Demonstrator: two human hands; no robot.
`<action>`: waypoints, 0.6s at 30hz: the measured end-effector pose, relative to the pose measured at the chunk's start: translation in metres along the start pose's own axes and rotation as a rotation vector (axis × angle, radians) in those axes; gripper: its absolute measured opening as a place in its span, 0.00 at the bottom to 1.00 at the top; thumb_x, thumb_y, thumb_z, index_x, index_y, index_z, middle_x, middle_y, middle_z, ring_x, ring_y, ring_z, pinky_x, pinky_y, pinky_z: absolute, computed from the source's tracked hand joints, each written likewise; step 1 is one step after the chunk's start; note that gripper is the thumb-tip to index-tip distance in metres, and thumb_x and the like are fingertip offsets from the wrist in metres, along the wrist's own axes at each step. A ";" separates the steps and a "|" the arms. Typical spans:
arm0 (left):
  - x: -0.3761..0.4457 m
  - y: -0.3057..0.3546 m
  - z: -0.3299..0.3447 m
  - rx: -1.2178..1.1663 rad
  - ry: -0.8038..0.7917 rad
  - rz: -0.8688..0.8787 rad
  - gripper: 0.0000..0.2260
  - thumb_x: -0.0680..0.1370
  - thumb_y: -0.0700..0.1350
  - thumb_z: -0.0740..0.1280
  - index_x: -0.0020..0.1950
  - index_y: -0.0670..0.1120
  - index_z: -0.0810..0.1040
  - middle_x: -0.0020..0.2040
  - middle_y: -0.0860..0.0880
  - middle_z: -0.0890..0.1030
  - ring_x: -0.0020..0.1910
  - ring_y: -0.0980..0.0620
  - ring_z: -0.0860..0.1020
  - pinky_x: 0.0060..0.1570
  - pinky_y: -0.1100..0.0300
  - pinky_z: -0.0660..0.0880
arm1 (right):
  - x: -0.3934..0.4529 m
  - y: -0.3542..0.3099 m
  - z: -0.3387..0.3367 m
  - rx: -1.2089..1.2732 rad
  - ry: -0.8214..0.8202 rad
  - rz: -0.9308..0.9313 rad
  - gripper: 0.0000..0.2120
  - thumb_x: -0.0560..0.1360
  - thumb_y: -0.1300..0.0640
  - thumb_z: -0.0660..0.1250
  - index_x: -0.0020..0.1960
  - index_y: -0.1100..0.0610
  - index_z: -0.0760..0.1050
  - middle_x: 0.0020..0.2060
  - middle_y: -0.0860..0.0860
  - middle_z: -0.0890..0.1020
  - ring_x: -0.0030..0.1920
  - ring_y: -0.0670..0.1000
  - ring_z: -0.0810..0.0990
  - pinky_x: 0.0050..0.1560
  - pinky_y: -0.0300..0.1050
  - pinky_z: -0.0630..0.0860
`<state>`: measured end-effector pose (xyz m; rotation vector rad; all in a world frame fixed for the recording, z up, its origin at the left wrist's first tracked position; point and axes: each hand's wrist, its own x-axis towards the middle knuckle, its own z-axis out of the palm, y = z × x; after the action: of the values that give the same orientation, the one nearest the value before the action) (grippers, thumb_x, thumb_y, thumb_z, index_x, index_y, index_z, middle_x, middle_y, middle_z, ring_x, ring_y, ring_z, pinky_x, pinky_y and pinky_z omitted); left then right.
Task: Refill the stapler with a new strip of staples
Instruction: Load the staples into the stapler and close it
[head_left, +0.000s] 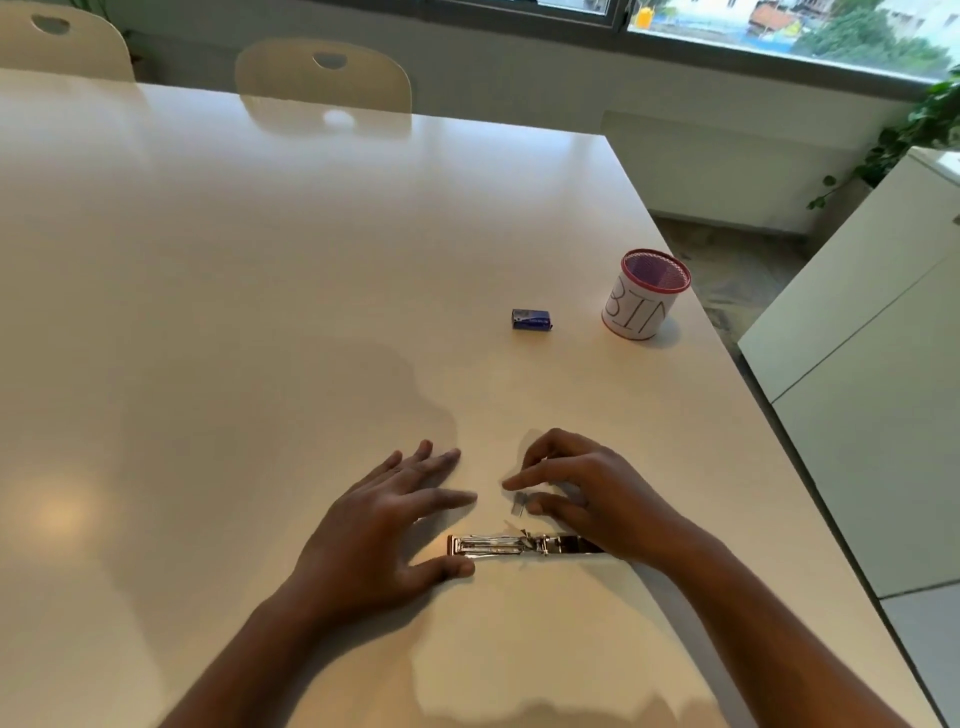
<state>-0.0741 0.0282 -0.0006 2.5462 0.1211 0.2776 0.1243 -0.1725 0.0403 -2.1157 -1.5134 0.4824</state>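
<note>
A metal stapler (511, 545) lies opened out flat on the white table (260, 312), its staple channel facing up. My left hand (387, 525) hovers just left of it with fingers spread and straight; its thumb is close to the stapler's left end. My right hand (587, 491) is over the stapler's right end and pinches a short strip of staples (518, 505) between thumb and forefinger, just above the stapler. A small blue staple box (531, 319) lies farther back on the table.
A mesh cup (644, 296) with a red rim and a paper label reading "BIN" stands at the right, near the table's edge. Two cream chairs (322, 78) stand at the far side. A white cabinet (857, 364) is off to the right.
</note>
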 end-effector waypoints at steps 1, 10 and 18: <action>0.000 0.000 0.000 -0.017 0.010 0.013 0.27 0.73 0.73 0.67 0.68 0.63 0.79 0.80 0.60 0.67 0.81 0.60 0.60 0.81 0.53 0.58 | 0.000 -0.002 0.002 0.000 0.016 0.005 0.11 0.76 0.54 0.75 0.58 0.45 0.85 0.54 0.41 0.78 0.55 0.44 0.78 0.56 0.46 0.79; -0.002 0.004 0.005 -0.081 0.078 0.041 0.14 0.74 0.57 0.77 0.59 0.58 0.87 0.70 0.58 0.79 0.73 0.59 0.74 0.74 0.51 0.71 | -0.008 -0.013 0.018 0.019 0.218 0.094 0.07 0.73 0.65 0.76 0.45 0.56 0.81 0.44 0.47 0.83 0.44 0.50 0.82 0.46 0.55 0.79; -0.009 0.007 0.010 -0.063 0.074 0.032 0.14 0.78 0.57 0.73 0.63 0.57 0.84 0.74 0.58 0.76 0.77 0.60 0.68 0.78 0.57 0.62 | -0.008 -0.026 0.024 -0.034 0.216 0.128 0.12 0.74 0.62 0.77 0.57 0.53 0.85 0.48 0.41 0.83 0.46 0.44 0.82 0.51 0.45 0.81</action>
<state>-0.0802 0.0154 -0.0061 2.4779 0.0987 0.3829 0.0882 -0.1688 0.0360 -2.2206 -1.2796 0.2637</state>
